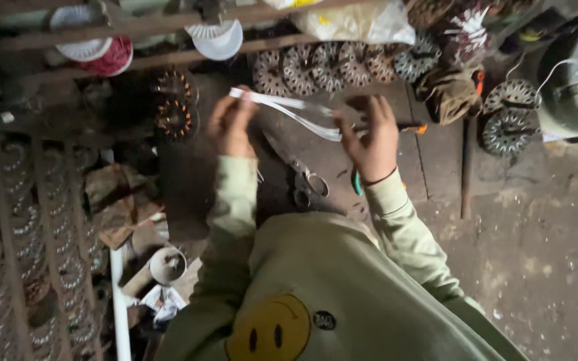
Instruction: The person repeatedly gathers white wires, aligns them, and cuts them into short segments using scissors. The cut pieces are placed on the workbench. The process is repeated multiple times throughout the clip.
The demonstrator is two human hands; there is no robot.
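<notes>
1. Left hand (230, 125): raised above the dark work board (329, 167), fingers pressed together on one end of a bundle of thin white strips (289, 110). The grip is a pinch at the strip ends.
2. Right hand (372, 137): fingers curled round the other end of the strips, near the middle of the board; closed on them. An orange-tipped tool handle (413, 127) shows just beyond this hand; whether the hand holds it cannot be told.
3. White strips: held in the air between the two hands, fanning slightly apart toward the right hand, clear of the board.
4. Step in hand, as judged: the strips are being gathered or straightened between the hands. A following move would seem to call for keeping the ends even and both pinches firm, since the strips are slack and splay easily.
5. Scissors (306, 180): lying on the board below the hands, near its front edge, untouched.
6. Wound round metal cores (329, 67): a row standing along the far edge of the board; two more (508, 120) lie on the floor to the right.
7. Containers: a small round tin (167, 265) on the floor at the left front, contents too dim to tell; a clear plastic bag (359, 23) on the far shelf, holding something pale and yellowish.
8. White fan-shaped plastic pieces (217, 40) on the rail at the back.
</notes>
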